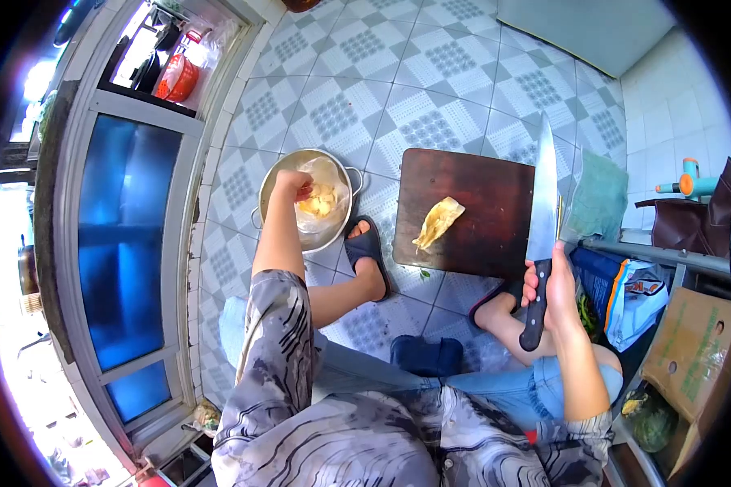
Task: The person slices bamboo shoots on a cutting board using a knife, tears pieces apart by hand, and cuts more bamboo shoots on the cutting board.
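My left hand [294, 185] is over the left part of a metal pot [335, 239] with two handles, its fingers curled down by a clear plastic bag [325, 172]. Pale yellow pieces [321, 200] lie in that bag; whether the fingers hold one is hidden. In my right hand [554, 284] is a large knife [542, 195], gripped by its black handle with the blade pointing away from me, above the right edge of a dark wooden board [479, 235]. A pale yellowish piece of food [439, 223] lies on the board's left half, touched by neither hand.
Tiled floor [357, 49] surrounds the board and pot. My sandalled foot [368, 256] is between them. A dark blue object [427, 355] lies before my lap. Right: a rack [658, 253], bags [635, 296] and a cardboard box [694, 349]. Left: a framed door [130, 235].
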{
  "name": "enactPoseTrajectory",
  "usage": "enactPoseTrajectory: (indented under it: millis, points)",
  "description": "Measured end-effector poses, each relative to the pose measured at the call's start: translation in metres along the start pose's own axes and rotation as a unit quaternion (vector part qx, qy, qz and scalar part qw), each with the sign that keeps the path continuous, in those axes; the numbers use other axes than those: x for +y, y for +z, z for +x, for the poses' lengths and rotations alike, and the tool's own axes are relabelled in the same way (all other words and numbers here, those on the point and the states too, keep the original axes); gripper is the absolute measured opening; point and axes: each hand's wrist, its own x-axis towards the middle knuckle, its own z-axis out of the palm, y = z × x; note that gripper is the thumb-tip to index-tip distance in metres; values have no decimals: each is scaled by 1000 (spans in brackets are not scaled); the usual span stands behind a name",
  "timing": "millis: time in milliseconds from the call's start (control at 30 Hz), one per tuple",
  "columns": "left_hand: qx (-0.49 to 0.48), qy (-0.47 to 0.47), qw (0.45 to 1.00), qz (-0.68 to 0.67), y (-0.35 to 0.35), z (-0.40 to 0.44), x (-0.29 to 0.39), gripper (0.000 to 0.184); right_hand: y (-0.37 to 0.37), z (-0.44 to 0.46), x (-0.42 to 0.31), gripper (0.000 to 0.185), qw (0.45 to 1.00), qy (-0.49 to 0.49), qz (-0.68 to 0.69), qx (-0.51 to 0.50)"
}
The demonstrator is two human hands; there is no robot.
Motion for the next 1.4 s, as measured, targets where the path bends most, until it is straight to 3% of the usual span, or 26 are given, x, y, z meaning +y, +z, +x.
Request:
enactPoseTrajectory:
  millis: [67,200,267,400,467,567,600,700,800,867,900,933,1000,1133,1200,1333,1400]
  points:
    - [27,31,999,-24,6,-25,13,9,2,2,-3,58,1000,-2,-6,-7]
    - [22,207,971,116,21,-41,38,9,1,1,-4,54,999,-16,13,-29]
    - [12,335,935,114,55,-59,47,9,-4,-1,0,54,999,-26,9,-39]
    - [-35,472,848,237,135,-132,32,24,-15,-13,4,55,999,-20,1,-36]
    - [-57,445,844,295,172,-159,15,32,-20,-19,7,55,999,-31,14,-37]
    - [0,429,830,356,211,-169,-17,58,-30,-27,8,55,997,-56,35,-41]
    - [28,378,852,361,212,-191,-17,63,-33,-30,8,55,997,-59,39,-36]
    - [52,351,872,337,217,-201,-25,52,-42,-38,6,55,993,-86,58,-48]
    - [-13,315,904,290,222,-186,-38,39,-42,-51,4,55,990,-63,103,-75]
    - [-32,319,940,112,230,-183,-45,26,-43,-57,6,59,988,-39,109,-98]
    - [-111,311,943,-33,236,-186,-48,19,-42,-60,8,60,990,-57,90,-96]
    - [-117,314,942,-30,234,-202,-41,19,-41,-63,9,60,990,-75,68,-95]
    - [-281,211,914,-203,217,-266,-13,15,-41,-60,14,58,989,-125,-1,-75]
    - [-415,227,837,-276,198,-322,9,18,-36,-64,14,42,968,-209,-127,-63]
    - [-441,245,814,-289,191,-342,10,19,-36,-62,15,43,941,-267,-200,-51]
    - [-437,276,810,-277,189,-370,1,21,-31,-61,5,39,936,-310,-150,-70]
    - [-422,303,810,-273,193,-374,-6,22,-33,-64,0,36,947,-287,-113,-90]
